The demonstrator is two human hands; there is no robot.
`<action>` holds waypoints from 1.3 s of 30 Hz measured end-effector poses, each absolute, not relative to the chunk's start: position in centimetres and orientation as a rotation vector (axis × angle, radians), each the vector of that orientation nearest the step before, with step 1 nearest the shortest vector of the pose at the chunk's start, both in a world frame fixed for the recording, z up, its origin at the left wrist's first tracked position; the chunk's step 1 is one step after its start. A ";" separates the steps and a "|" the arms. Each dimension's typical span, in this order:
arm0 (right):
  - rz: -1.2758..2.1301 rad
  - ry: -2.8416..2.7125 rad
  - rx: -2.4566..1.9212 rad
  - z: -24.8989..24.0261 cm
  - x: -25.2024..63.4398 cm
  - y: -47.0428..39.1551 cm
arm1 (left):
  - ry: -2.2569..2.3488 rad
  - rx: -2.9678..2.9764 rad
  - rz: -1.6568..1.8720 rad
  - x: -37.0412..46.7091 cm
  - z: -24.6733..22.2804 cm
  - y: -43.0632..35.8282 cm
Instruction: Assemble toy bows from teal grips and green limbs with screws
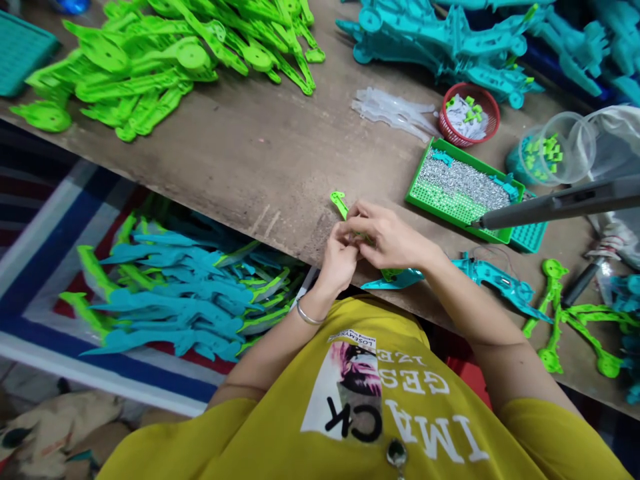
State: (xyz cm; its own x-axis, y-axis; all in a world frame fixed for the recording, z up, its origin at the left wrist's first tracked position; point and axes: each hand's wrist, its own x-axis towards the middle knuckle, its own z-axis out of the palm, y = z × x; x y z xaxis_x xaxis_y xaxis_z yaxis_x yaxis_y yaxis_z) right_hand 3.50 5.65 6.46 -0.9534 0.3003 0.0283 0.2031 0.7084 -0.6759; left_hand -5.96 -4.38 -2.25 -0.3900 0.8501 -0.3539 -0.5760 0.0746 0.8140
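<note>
My left hand (341, 261) and my right hand (383, 235) meet at the table's front edge, both closed with fingers pinched together. A bright green plastic part (339, 203) runs between them; its hooked end sticks out beyond my fingers, and its middle is hidden. Whether a smaller piece is also pinched there I cannot make out. Beneath my right hand and forearm lies a turquoise plastic part (505, 283), its pointed end (395, 281) showing near my shirt.
Right of my hands, a green tray (420, 200) holds small screws, with a grey power screwdriver (555, 203) over it. Behind are a red basket (463, 140) and a clear tub (570, 143). Green parts (165, 67) and turquoise parts (440, 43) are piled farther back. A lower bin (175, 293) sits left.
</note>
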 end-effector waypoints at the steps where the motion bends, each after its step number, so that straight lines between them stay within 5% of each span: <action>1: 1.088 -2.808 -0.373 6.6 3.5 5.6 | 1.207 0.344 1.600 -5.9 -2.3 -4.4; 39: 1.101 -2.561 -1.053 4.9 0.6 6.7 | 1.155 0.277 1.564 -5.5 -1.8 -4.4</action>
State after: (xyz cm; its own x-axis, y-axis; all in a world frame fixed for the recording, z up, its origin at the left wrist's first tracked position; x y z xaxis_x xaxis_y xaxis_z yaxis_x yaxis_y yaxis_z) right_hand 0.58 6.72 4.86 -0.7388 0.6629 -0.1210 0.5440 0.4807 -0.6878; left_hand -5.52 -4.44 -1.84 -0.3551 0.8507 -0.3876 -0.6209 0.0953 0.7781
